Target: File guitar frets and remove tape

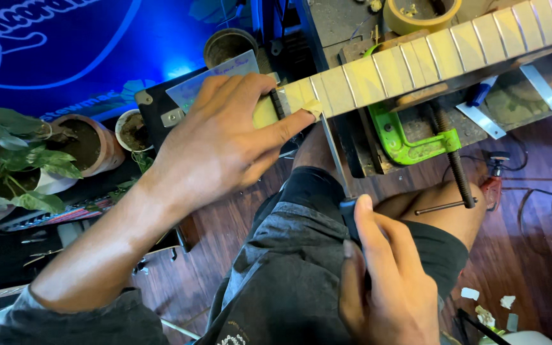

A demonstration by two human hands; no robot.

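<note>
The left hand (218, 144) presses on the end of a guitar neck (416, 61). The right hand (384, 281) holds a thin file (337, 160). A green clamp (410, 140) grips the neck.

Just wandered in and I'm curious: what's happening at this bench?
A seated person is working on a pale guitar neck clamped to a workbench by a green clamp. The left hand presses down on the neck's end, thumb beside a piece of tape. The right hand grips the dark handle of a thin file whose blade runs up to the neck's near edge. Potted plants stand to the left.
</note>
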